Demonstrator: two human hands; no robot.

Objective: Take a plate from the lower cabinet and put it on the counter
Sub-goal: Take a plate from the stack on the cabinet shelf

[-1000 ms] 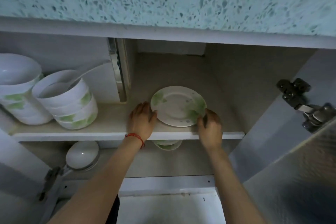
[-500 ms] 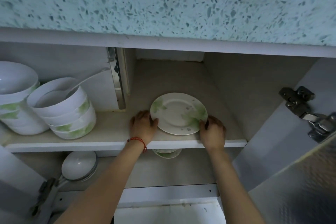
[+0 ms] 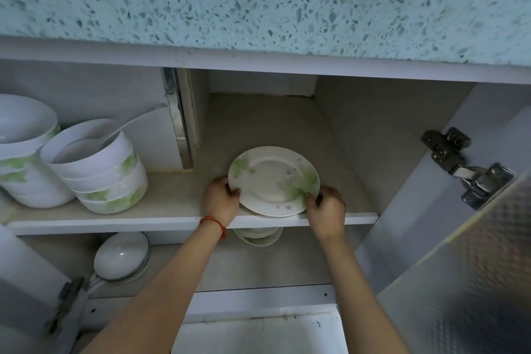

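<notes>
1. Both hands were on the plate: your left hand had closed on its left rim and your right hand on its lower right rim, thumbs over the top edge, so the load was shared from opposite sides.
2. That plate sat at the front of the upper shelf in the lower cabinet, its near edge by the shelf lip; whether it had lifted clear of the shelf, I cannot tell.
3. You gripped at the rim, probably because a flat plate offers nothing else to hold.
4. Stacked bowls stood well apart to the left, with a ladle resting in the top one, so the way out toward you looked free.
5. More plates lay on the shelf beneath, directly under your hands.
6. Above, the speckled table overhung the opening; judging by that, the plate would need to come out toward you before rising.
</notes>
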